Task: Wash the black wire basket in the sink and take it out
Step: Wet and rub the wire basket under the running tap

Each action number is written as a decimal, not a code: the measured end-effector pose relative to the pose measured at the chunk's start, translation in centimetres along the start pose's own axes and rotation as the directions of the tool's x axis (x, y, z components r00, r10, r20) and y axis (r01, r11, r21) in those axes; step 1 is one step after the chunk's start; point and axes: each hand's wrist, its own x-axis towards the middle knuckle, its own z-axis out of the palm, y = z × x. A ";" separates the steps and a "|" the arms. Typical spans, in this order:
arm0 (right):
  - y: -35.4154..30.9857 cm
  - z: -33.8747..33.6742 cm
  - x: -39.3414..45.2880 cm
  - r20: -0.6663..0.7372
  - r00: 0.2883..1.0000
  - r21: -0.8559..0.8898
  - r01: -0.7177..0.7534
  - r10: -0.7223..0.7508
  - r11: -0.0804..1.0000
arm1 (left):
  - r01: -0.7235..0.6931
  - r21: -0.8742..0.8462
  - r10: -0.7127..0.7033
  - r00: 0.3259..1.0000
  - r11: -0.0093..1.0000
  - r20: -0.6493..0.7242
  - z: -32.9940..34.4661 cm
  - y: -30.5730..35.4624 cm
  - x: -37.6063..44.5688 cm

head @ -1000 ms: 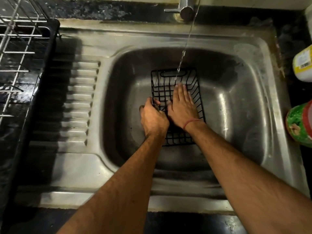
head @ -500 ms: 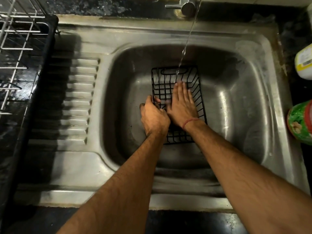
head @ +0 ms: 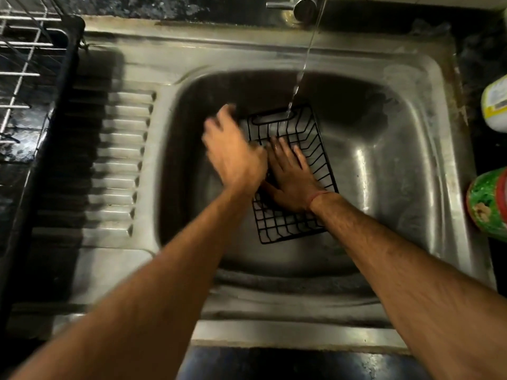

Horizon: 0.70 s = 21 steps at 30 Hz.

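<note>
The black wire basket (head: 288,226) lies on the bottom of the steel sink (head: 384,165), slightly turned, its handle end under a thin stream of water from the tap (head: 300,4). My right hand (head: 293,179) lies flat inside the basket with fingers straight, pressing on the wire floor. My left hand (head: 233,149) is blurred with motion, lifted off the basket's left rim, fingers loosely spread and holding nothing.
A ribbed steel drainboard (head: 115,165) lies left of the basin, with a dish rack (head: 24,64) in a black tray beyond it. A yellow-white bottle (head: 495,102) and a green container (head: 488,204) stand at the right edge.
My left hand has let go of the basket's left rim and swung up and to the left. My right hand has stayed flat in the basket, which has turned slightly.
</note>
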 end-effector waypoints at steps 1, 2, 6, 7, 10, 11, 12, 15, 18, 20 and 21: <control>0.1 0.2 0.1 -0.011 1.000 -0.025 0.008 -0.009 1.000 | -0.191 0.106 0.185 0.981 0.976 0.063 -0.7 0.9 1.4; 0.1 0.4 0.2 -0.015 1.000 -0.043 0.013 -0.013 0.999 | -0.347 0.164 0.319 0.932 0.923 0.174 -1.0 1.7 2.8; -0.1 0.2 0.3 -0.009 1.000 -0.019 0.027 -0.027 0.999 | -0.663 0.332 0.426 0.712 0.671 0.558 -0.9 4.1 6.4; -0.2 0.1 0.2 -0.005 0.999 -0.022 0.042 -0.042 0.999 | -0.684 0.350 0.429 0.696 0.640 0.576 -0.7 4.0 7.0; -0.3 -0.4 -0.1 0.037 0.995 -0.052 0.100 -0.098 0.994 | -0.653 0.320 0.427 0.718 0.686 0.549 -0.4 2.1 8.0; -0.2 -0.5 0.0 0.046 0.992 -0.053 0.124 -0.122 0.991 | -0.624 0.284 0.428 0.737 0.728 0.523 -0.3 1.3 8.2; -0.1 -0.8 0.0 0.052 0.988 -0.044 0.147 -0.145 0.988 | -0.591 0.239 0.423 0.755 0.770 0.501 -0.2 0.5 8.5; -0.1 -1.8 0.6 0.070 0.982 0.034 0.174 -0.176 0.984 | -0.454 0.086 0.381 0.823 0.887 0.421 0.1 -1.3 8.5; -1.2 -3.5 1.4 0.083 0.991 0.193 0.087 -0.104 0.977 | -0.339 0.033 0.322 0.915 0.940 0.244 0.7 -2.5 6.9; -2.4 -4.3 1.7 0.111 0.994 0.350 -0.018 -0.022 0.937 | -0.268 0.029 0.262 0.956 0.963 0.131 1.3 -3.2 5.3; -3.0 -4.5 1.6 0.118 0.993 0.412 -0.071 0.024 0.908 | -0.243 0.012 0.241 0.968 0.970 0.075 1.6 -3.5 4.6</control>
